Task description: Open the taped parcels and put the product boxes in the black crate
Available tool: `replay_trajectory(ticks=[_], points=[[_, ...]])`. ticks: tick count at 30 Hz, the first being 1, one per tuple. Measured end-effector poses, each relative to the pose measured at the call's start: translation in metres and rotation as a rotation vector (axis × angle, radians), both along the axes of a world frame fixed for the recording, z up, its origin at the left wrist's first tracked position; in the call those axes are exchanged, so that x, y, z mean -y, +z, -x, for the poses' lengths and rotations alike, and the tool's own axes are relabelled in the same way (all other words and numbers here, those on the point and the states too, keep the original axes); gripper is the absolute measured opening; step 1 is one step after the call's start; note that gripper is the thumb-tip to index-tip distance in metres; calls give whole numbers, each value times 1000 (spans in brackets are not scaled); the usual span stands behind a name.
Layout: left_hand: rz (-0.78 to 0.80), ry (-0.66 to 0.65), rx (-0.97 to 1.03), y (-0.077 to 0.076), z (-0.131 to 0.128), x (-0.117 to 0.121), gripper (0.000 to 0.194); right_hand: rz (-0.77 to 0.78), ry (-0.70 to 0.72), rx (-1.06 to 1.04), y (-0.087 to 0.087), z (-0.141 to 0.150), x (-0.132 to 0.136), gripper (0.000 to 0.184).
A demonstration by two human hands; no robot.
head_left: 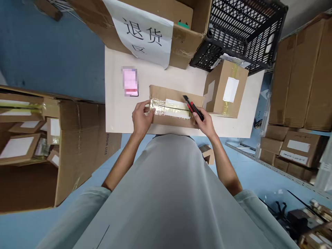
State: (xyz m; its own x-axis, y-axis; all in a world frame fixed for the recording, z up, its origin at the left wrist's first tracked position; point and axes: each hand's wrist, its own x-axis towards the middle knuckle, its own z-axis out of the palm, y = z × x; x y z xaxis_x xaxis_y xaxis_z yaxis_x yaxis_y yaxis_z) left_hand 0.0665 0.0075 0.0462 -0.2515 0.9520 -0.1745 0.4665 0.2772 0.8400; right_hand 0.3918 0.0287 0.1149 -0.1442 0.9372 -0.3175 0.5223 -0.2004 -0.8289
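A long cardboard box (168,121) lies on the white table in front of me, with clear tape and a white label (178,105) across its top. A dark slit runs lengthwise through the tape and label. My left hand (142,117) grips the box's left end, thumb on top and fingers round the edge. In my right hand (205,123) is a black and red utility knife (193,108), its dark tip pointing up and left above the box. That hand is by the box's right end. Close behind it stands a taller taped cardboard box (217,86) with white labels.
A large open carton (185,45) with a paper sign stands at the table's back, beside a black plastic crate (228,39). A blurred pink item (130,81) lies on the table (114,117). Left is a big carton (77,138) holding parcels; right, shelves with boxes (295,147).
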Motion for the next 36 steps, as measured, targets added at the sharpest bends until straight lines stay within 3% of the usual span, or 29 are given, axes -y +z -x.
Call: replay_trajectory(ticks=[7,14,23,36], points=[[1,-117,151,-3,17,1,34,-92,515,497,32,61,-18,51],[72,-246,265,-16,36,-15,42,-31,830,935,57,122,-44,55],[99,-247,308,-17,36,-16,44,13,979,1054,82,146,-60,57],[134,-220,327,-11,35,-18,43,-82,1044,1095,70,141,-59,51]])
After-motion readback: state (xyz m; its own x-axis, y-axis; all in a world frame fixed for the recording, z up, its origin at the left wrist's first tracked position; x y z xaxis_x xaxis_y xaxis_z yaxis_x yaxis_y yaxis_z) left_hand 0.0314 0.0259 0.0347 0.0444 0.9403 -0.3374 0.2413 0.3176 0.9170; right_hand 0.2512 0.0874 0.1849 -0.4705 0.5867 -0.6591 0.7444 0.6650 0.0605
